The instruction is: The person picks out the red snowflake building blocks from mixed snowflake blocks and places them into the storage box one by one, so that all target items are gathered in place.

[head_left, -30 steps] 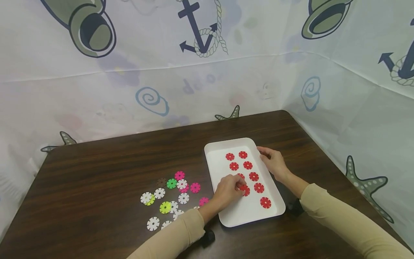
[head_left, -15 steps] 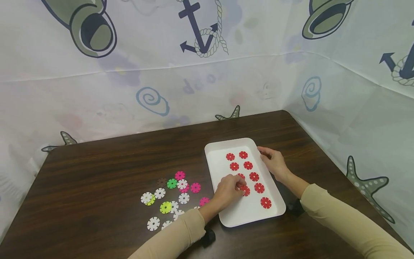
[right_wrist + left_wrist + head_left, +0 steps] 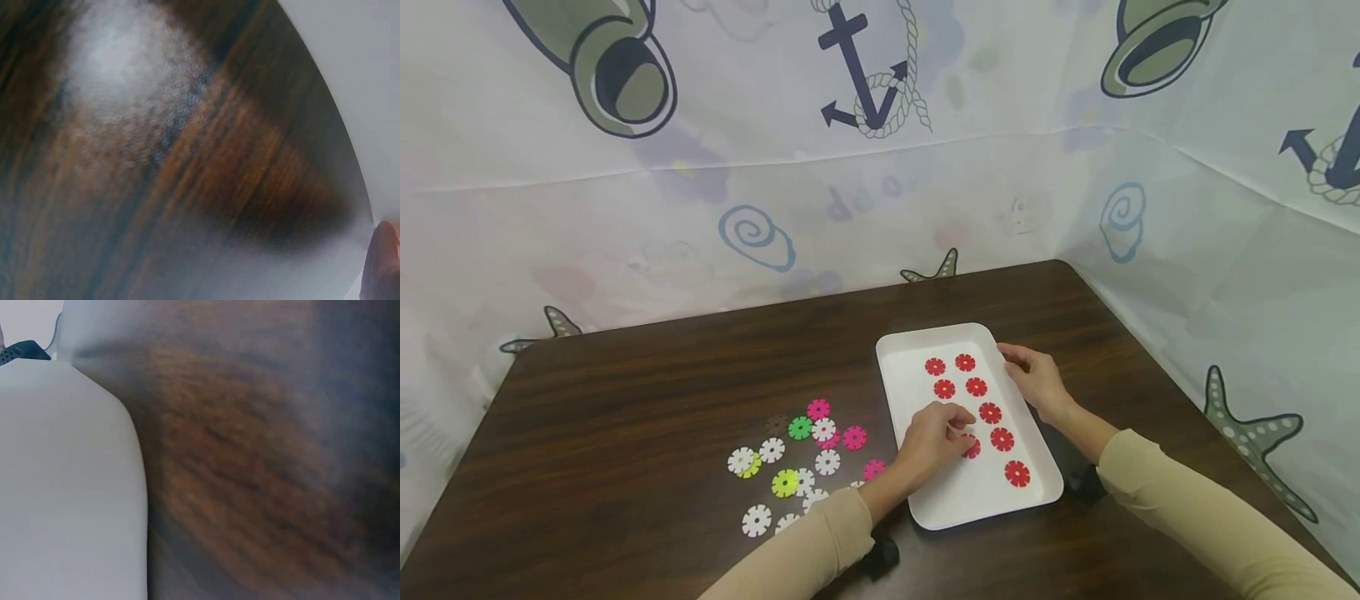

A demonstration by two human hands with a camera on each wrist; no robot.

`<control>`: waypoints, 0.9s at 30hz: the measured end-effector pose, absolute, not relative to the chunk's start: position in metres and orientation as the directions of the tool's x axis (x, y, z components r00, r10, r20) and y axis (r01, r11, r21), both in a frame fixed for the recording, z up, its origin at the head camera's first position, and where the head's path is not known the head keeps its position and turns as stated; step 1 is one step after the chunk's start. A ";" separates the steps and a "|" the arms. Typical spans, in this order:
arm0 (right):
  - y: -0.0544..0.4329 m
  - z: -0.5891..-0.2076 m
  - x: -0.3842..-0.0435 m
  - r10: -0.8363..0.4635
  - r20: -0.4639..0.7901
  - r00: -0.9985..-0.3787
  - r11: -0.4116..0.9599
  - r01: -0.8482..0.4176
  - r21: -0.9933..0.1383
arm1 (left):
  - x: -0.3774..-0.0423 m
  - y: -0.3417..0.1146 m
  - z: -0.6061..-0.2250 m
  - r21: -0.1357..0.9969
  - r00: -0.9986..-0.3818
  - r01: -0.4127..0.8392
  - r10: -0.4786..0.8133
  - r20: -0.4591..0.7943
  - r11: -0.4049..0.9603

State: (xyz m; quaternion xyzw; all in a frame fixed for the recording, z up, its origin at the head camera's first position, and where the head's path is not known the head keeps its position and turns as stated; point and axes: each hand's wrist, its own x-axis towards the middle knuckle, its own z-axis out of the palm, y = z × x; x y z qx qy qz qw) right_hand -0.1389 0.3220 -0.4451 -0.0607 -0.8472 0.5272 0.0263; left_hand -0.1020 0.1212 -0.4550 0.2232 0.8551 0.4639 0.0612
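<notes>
A white tray (image 3: 925,510) holds red notched discs (image 3: 1017,473) in two columns. My left hand (image 3: 928,437) is over the tray's left half, its fingers loosely bent close above the left column. One red disc (image 3: 972,450) shows right at its fingertips; part of that column is hidden under the hand. My right hand (image 3: 1037,382) holds the tray's right rim near the far corner. In the right wrist view a fingertip (image 3: 381,269) appears beside the white tray wall (image 3: 356,56). The left wrist view shows a pale rounded surface and blurred wood.
Left of the tray lie loose notched discs: white ones (image 3: 756,521), pink ones (image 3: 854,437), yellow-green ones (image 3: 785,482), one green (image 3: 800,427) and one brown (image 3: 777,424). The dark wooden table (image 3: 647,417) meets printed fabric (image 3: 662,200) behind and at the right.
The left fingers have lifted and spread slightly, covering a red disc that peeked out above them before. The right hand and tray have kept their place; the head view shifts a little.
</notes>
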 end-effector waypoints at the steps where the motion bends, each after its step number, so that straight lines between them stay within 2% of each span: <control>1: 0.322 -0.445 -0.139 0.129 -0.017 -0.991 0.439 0.073 -0.896 | -0.102 0.121 -0.454 0.828 -0.894 0.323 0.436 0.107 0.459; 16: 0.323 -0.445 -0.138 0.116 -0.005 -0.993 0.433 0.055 -0.900 | -0.090 0.095 -0.432 0.925 -0.897 0.259 0.425 0.123 0.278; 27: 0.324 -0.448 -0.140 0.112 -0.001 -0.994 0.444 0.051 -0.895 | -0.081 0.053 -0.424 0.933 -0.907 0.209 0.415 0.073 0.292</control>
